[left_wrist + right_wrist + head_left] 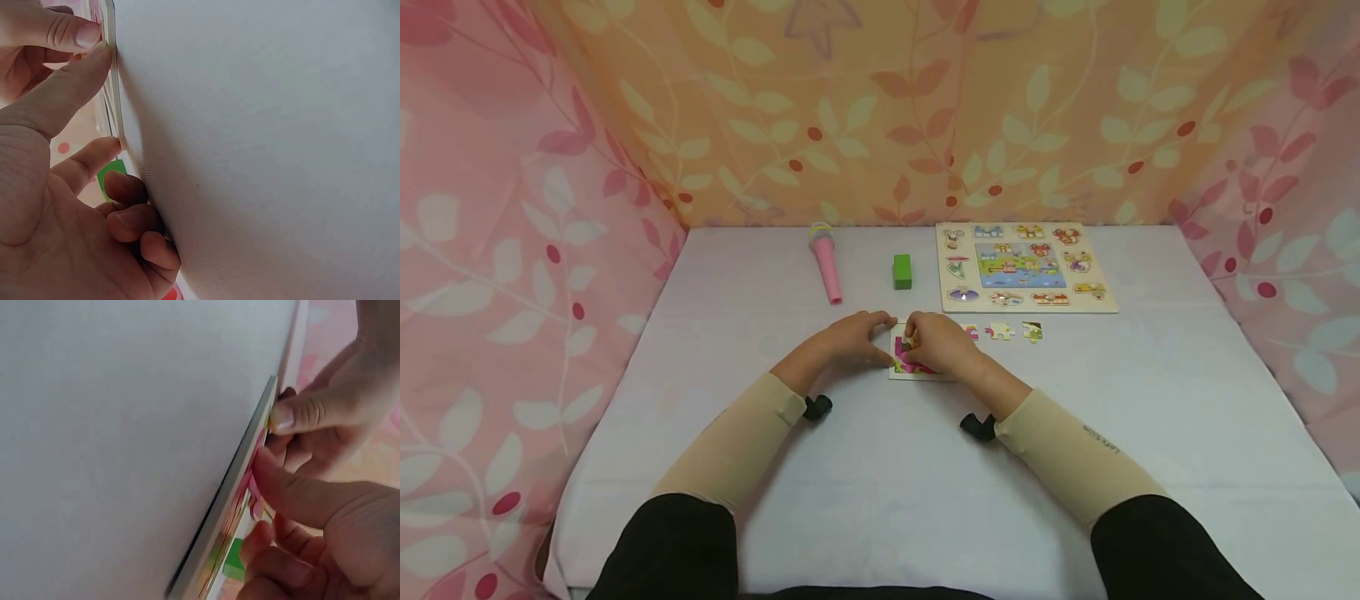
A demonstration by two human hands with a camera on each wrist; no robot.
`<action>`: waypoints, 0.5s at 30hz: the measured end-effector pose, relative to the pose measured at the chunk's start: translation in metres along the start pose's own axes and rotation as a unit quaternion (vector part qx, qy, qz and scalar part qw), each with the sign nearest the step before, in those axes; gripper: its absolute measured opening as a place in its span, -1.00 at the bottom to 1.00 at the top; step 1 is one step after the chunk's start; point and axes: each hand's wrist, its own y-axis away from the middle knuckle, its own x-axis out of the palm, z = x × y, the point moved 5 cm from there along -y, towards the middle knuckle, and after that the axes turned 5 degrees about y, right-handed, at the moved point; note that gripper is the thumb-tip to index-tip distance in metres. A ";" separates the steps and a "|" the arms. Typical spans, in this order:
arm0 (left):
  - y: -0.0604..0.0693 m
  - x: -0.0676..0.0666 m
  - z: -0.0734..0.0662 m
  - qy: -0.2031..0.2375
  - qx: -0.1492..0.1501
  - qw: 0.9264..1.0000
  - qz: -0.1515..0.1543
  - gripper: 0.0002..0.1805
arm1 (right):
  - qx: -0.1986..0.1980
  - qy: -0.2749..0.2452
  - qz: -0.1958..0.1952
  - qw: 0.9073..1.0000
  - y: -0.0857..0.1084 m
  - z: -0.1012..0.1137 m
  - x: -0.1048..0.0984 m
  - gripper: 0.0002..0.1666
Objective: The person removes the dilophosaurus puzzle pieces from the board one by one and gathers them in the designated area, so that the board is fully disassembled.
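A small jigsaw puzzle board (898, 374) with a pink picture lies on the table in front of the person. The left hand (855, 338) holds its left side, thumb at the near corner and index finger at the far one; the other fingers curl on the cloth in the left wrist view. Over the board, the right hand (942, 342) pinches a puzzle piece (254, 486) between thumb and fingers, pink where it shows. That piece is mostly hidden by the fingers. Several loose pieces lie in a row right of the board, among them a green one (1032, 332).
Behind the hands stands a green block (902, 272), with a pink toy microphone (827, 267) to its left. A larger wooden picture puzzle (1030, 305) lies at the back right. White cloth covers the table (880, 500); patterned curtains (880, 108) surround it.
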 end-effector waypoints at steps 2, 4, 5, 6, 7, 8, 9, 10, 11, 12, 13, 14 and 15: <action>0.000 0.000 0.000 0.000 0.001 1.000 0.000 -0.15 | -0.007 0.012 -0.010 1.000 0.002 0.002 0.000 -0.67; 0.000 0.000 0.000 -0.001 0.001 1.000 0.000 -0.15 | -0.012 0.019 -0.016 1.000 0.003 0.004 0.000 -0.68; 0.000 0.000 0.000 -0.001 0.001 1.000 0.000 -0.15 | -0.015 0.021 -0.018 1.000 0.004 0.005 -0.001 -0.69; 0.000 0.001 0.000 -0.001 0.001 1.000 0.000 -0.15 | -0.016 0.021 -0.019 0.999 0.004 0.005 -0.001 -0.69; 0.000 0.001 0.000 -0.001 0.001 1.000 0.001 -0.15 | -0.017 0.021 -0.020 0.999 0.005 0.005 -0.001 -0.69; -0.001 0.001 0.000 -0.001 0.001 1.000 0.001 -0.15 | -0.017 0.020 -0.020 0.999 0.005 0.004 -0.002 -0.70; -0.001 0.001 0.000 -0.001 0.001 1.000 0.001 -0.15 | -0.018 0.019 -0.021 0.999 0.005 0.004 -0.002 -0.70; -0.001 0.002 0.000 -0.001 0.001 1.000 0.001 -0.15 | -0.019 0.017 -0.021 0.999 0.005 0.003 -0.002 -0.70; -0.001 0.002 0.000 0.000 0.000 1.000 0.000 -0.15 | -0.020 0.017 -0.021 0.999 0.005 0.003 -0.002 -0.70; -0.001 0.002 0.000 0.000 0.000 1.000 0.000 -0.15 | -0.023 0.019 -0.022 0.999 0.004 0.002 -0.003 -0.70; -0.001 0.002 0.000 0.001 -0.002 1.000 -0.001 -0.14 | -0.025 0.021 -0.023 0.999 0.004 0.002 -0.003 -0.70; 0.000 0.001 0.000 0.000 -0.002 1.000 -0.001 -0.14 | -0.025 0.023 -0.023 0.999 0.004 0.001 -0.003 -0.69; -0.001 0.001 0.000 0.000 -0.003 1.000 -0.002 -0.14 | -0.025 0.026 -0.024 0.999 0.004 0.000 -0.004 -0.68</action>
